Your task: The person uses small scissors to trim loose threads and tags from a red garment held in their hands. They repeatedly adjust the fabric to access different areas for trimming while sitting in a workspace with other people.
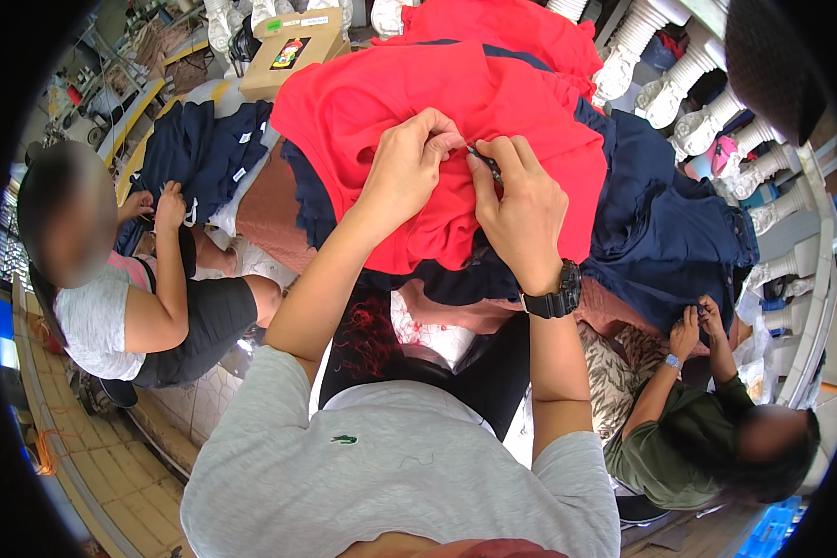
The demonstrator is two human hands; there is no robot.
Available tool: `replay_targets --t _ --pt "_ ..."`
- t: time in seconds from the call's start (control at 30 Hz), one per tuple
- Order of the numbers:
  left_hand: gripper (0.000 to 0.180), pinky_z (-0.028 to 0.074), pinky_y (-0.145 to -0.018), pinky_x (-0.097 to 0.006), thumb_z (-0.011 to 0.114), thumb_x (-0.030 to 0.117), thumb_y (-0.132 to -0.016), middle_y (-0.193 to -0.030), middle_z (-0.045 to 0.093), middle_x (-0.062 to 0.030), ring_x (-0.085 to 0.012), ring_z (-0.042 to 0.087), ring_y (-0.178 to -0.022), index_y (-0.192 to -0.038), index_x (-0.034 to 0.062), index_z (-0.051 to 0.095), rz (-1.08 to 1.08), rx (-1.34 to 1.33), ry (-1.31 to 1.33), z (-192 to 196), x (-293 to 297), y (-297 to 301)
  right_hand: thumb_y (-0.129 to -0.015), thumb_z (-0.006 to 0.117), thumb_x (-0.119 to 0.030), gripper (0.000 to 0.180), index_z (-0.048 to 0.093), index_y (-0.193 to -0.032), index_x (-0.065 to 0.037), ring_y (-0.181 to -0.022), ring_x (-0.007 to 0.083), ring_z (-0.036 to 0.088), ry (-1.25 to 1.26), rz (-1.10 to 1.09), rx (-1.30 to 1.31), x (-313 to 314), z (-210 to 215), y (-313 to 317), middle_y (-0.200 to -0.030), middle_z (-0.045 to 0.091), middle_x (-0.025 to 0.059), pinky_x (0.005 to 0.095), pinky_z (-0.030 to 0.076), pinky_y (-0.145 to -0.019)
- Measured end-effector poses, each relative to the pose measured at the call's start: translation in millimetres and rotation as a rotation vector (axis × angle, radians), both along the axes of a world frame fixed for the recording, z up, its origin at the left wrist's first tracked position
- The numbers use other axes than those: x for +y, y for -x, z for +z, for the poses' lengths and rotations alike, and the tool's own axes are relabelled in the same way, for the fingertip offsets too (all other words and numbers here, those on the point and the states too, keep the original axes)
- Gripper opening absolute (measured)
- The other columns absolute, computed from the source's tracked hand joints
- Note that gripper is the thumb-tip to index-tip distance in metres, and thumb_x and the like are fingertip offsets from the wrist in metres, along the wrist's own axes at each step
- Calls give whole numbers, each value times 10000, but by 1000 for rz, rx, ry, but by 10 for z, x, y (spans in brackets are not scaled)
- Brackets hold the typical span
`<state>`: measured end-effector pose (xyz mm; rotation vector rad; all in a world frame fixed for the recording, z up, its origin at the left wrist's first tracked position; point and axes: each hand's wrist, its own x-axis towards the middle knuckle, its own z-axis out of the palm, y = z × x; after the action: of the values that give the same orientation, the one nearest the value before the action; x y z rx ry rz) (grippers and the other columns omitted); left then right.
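A red garment (344,102) lies spread over a pile of dark navy clothing in front of me. My left hand (409,163) is closed in a pinch at the middle of the red cloth. Close beside it, my right hand (525,205) has its fingers wrapped round a small dark tool (495,171). The tool's tip points at the left fingertips. My fingers cover most of it, so its exact kind does not show. The two hands are almost touching over the folds.
Navy garments (656,223) are heaped at the right, more navy clothes (200,149) at the left. A cardboard box (293,56) stands at the back. One person (112,307) sits at left, another (688,437) at right, both handling navy cloth. White ornate balusters (665,93) line the far side.
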<state>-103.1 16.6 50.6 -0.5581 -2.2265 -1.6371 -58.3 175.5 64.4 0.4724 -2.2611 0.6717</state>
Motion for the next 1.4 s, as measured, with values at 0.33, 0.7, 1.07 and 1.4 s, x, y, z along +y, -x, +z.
replay_targets --t 0.33,0.7,1.07,1.4 --pt "103 515 -709 -293 557 67 -1002 -931 652 -99 -146 609 -758 -965 -26 578 -62 -1 -205 -52 -9 9 -901 681 -135 77 630 -912 -79 -647 299 650 96 1 81 -21 6 77 -859 663 65 398 468 -528" --pt "65 478 -818 -398 635 39 -919 -901 598 -124 -295 583 -879 -928 -3 585 166 331 356 -56 -4 -145 -974 652 -211 258 582 -1089 9 -866 290 683 505 233 -270 75 -83 115 -927 695 180 386 506 -769" --pt "147 438 -682 -239 457 121 -1073 -841 571 -19 -96 543 -761 -969 37 519 -180 -43 -294 -144 -188 56 -969 664 -186 249 584 -1108 4 -898 259 681 594 322 -256 98 -225 140 -972 702 171 372 512 -793" --pt "325 466 -615 -278 729 200 -927 -897 595 -71 -131 580 -692 -1100 8 532 110 93 205 186 -390 -395 -891 726 -125 192 646 -1022 -10 -736 230 653 309 170 -135 26 -53 131 -929 660 129 334 499 -662"
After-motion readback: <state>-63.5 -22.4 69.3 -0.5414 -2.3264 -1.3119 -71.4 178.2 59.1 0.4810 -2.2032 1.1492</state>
